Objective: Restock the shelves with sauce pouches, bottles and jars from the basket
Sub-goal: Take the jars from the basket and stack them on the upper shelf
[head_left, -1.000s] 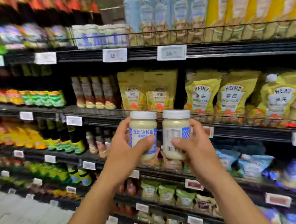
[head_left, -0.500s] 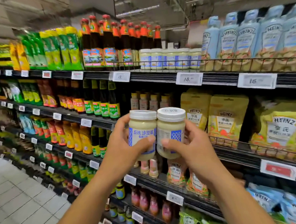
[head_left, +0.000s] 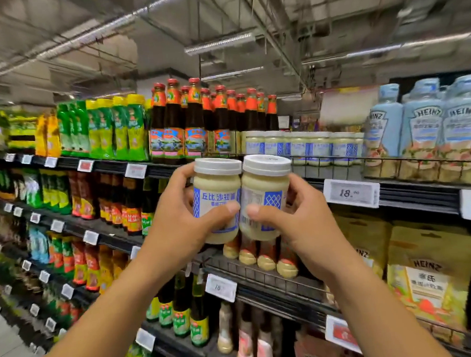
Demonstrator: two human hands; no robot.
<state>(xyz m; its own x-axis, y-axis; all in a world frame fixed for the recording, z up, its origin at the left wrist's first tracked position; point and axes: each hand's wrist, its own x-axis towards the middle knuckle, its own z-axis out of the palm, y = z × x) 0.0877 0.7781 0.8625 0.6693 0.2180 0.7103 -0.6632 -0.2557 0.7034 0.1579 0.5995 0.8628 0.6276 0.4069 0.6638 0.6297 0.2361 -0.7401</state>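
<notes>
My left hand [head_left: 180, 222] grips a white-lidded jar of cream dressing with a blue label [head_left: 216, 190]. My right hand [head_left: 299, 224] grips a second, matching jar [head_left: 265, 193]. The two jars are upright and touch side by side, held up in front of the top shelf. Behind them on that shelf stands a row of the same jars [head_left: 303, 147] behind a wire rail. The basket is out of view.
Dark sauce bottles with red caps [head_left: 198, 120] stand left of the jar row, pale blue Heinz bottles [head_left: 423, 130] to its right. A price tag reading 18 [head_left: 351, 192] hangs on the top shelf edge. Yellow Heinz pouches [head_left: 430, 272] fill the shelf below.
Both hands have lifted the two jars upward, from the level of the pouch shelf to the top shelf. My view has tilted up, so the ceiling shows.
</notes>
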